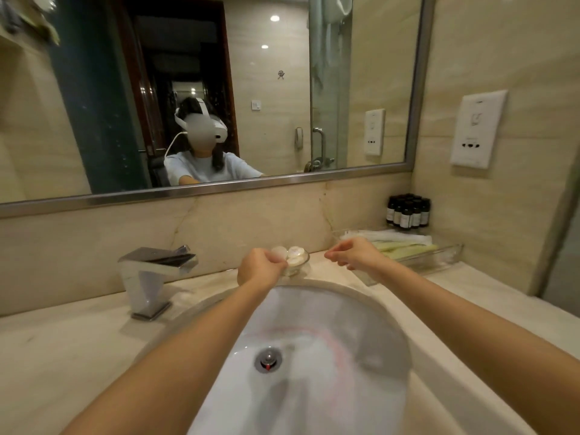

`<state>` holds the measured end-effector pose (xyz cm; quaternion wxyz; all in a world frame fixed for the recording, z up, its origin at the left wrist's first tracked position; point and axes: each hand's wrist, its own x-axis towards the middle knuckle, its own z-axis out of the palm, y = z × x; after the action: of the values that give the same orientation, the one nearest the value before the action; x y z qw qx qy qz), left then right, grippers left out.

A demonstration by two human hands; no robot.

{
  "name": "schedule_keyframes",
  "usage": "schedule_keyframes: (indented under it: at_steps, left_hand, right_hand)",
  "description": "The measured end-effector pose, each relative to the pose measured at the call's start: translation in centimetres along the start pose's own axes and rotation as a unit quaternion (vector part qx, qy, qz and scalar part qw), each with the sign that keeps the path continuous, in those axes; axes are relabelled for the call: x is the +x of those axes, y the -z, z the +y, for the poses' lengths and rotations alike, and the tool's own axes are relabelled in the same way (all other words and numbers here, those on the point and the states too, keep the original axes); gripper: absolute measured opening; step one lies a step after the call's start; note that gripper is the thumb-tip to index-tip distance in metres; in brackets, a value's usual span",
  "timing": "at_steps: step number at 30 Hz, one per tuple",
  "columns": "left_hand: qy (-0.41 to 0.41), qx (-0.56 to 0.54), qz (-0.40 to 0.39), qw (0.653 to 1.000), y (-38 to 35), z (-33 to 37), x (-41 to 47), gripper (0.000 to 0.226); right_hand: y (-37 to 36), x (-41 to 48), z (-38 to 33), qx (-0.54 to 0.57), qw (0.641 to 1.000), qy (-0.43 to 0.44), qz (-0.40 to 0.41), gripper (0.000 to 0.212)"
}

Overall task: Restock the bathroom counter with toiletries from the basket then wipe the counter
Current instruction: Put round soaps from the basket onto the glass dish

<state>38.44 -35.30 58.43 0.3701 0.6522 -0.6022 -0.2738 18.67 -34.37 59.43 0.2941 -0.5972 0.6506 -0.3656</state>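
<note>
A small clear glass dish stands on the counter behind the sink and holds round white wrapped soaps. My left hand is at the dish's left side, its curled fingers pinching one wrapped soap at the rim. To the right of the dish my right hand hovers above the counter, fingers loosely curled with thumb and forefinger close together; nothing shows in it. A clear tray with white and pale green packets lies further right. No basket is in view.
A white sink fills the foreground beneath both forearms. A chrome faucet stands at the left. Several small dark bottles cluster in the back right corner. The mirror runs along the back wall, with an outlet panel on the right wall.
</note>
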Motion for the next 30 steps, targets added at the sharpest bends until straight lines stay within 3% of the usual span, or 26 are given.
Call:
schedule_keyframes:
  at_steps: [8, 11, 15, 21, 24, 26, 28, 30]
  left_hand:
    - [-0.068, 0.020, -0.096, 0.993, -3.3, 4.1, -10.5, 0.010]
    - [-0.086, 0.029, -0.136, 0.987, -5.1, 5.0, -14.9, 0.017]
    - [-0.109, 0.018, -0.179, 0.978, -7.5, 5.9, -20.7, 0.010]
    - [-0.169, 0.006, -0.208, 0.964, -12.2, 6.0, -30.0, 0.009]
    - [-0.225, 0.048, -0.175, 0.957, -14.4, 5.1, -34.6, 0.018]
    - [-0.306, 0.075, -0.154, 0.936, -15.8, 4.4, -37.7, 0.015]
    - [-0.370, 0.104, -0.192, 0.903, -17.5, 3.4, -40.7, 0.012]
    - [-0.383, 0.107, -0.250, 0.883, -19.6, 1.9, -44.0, 0.012]
  right_hand:
    - [4.5, -10.7, 0.8, 0.027, 1.000, -0.008, 0.006, 0.006]
    - [6.6, -15.4, 2.8, 0.031, 0.999, -0.026, 0.013, 0.010]
    - [9.5, -21.4, 6.0, 0.038, 0.997, -0.051, 0.039, 0.018]
    - [11.6, -30.6, 11.1, 0.066, 0.995, -0.065, 0.042, 0.018]
    - [12.0, -35.6, 14.8, 0.069, 0.992, -0.091, 0.047, 0.014]
    - [12.2, -39.2, 18.0, 0.059, 0.989, -0.122, 0.055, 0.014]
    - [12.2, -43.0, 21.6, 0.066, 0.982, -0.165, 0.055, 0.012]
    - [11.9, -46.8, 25.4, 0.076, 0.972, -0.216, 0.046, 0.011]
